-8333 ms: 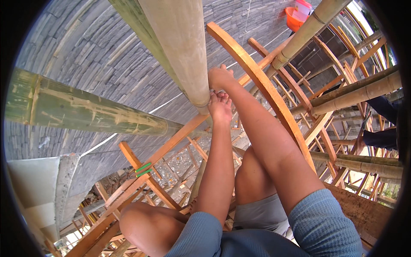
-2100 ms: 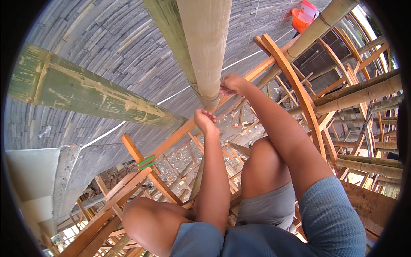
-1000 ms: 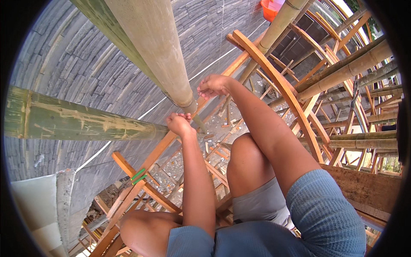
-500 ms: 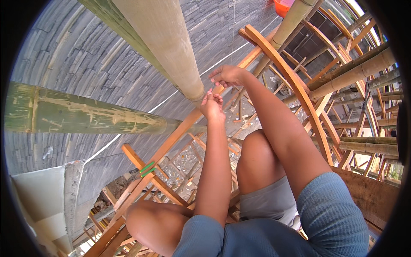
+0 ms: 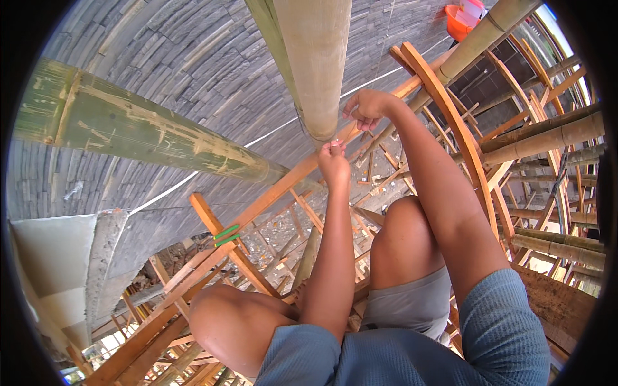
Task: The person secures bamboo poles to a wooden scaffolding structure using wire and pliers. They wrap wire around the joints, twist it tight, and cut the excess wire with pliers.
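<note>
My left hand [image 5: 334, 168] is closed, its fingertips pinched together beside the lower part of a thick pale bamboo pole [image 5: 315, 61]. Whatever is in that pinch is too small to name. A little higher and to the right, my right hand [image 5: 369, 109] bends down from the wrist with its fingers curled in. I cannot make out what those fingers hold. Just beyond both hands, a long orange-brown wooden beam [image 5: 273, 194] slants past the pole. To the left, a thick green bamboo pole [image 5: 174, 138] also reaches this beam.
Green ties [image 5: 226, 235] bind the beam to a crosspiece. A grey stone-clad wall [image 5: 193, 61] rises beyond. On the right stand a curved plank [image 5: 454, 119] and several bamboo poles [image 5: 547, 138]. Debris-strewn ground [image 5: 270, 231] lies far below. An orange basin [image 5: 458, 26] sits at the top right.
The view has shifted, so the poles and wall appear farther right. My left hand is now closer under the pale pole. My right hand has moved right, its wrist bent more sharply.
</note>
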A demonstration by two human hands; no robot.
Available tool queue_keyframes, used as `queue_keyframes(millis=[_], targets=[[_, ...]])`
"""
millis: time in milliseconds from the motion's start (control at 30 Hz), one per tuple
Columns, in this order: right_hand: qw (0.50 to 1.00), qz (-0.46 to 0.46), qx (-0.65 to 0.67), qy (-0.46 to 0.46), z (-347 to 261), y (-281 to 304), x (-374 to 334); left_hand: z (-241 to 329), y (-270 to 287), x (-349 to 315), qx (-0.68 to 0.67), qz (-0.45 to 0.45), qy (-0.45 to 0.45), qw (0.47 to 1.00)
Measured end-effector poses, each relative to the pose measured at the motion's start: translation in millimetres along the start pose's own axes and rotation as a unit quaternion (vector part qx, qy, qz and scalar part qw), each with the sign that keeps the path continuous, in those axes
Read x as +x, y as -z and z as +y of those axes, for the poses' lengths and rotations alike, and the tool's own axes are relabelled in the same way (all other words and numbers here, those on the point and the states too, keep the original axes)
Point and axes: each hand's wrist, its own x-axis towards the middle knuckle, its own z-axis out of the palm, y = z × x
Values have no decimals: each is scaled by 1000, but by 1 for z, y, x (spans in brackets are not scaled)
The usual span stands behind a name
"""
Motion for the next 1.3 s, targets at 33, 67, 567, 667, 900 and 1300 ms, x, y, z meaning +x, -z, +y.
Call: queue_keyframes(millis=[33,67,567,667,900,1300], targets=[[1000,-7,-14,11,-4,0,0,-7,4,1,-40,16,-36,998],[999,-17,-27,22,-4,-3,3,-10,9,-1,-81,25,-59,995],[991,124,-10,41,-27,-26,17,34,83,20,6,269,-114,956],[963,206,-141,104,4,-23,46,43,78,16,90,307,-155,935],[906,274,-203,251,25,-11,58,52,85,26,-128,137,61,980],[835,348,-223,364,27,0,74,66,62,52,-87,67,69,992]])
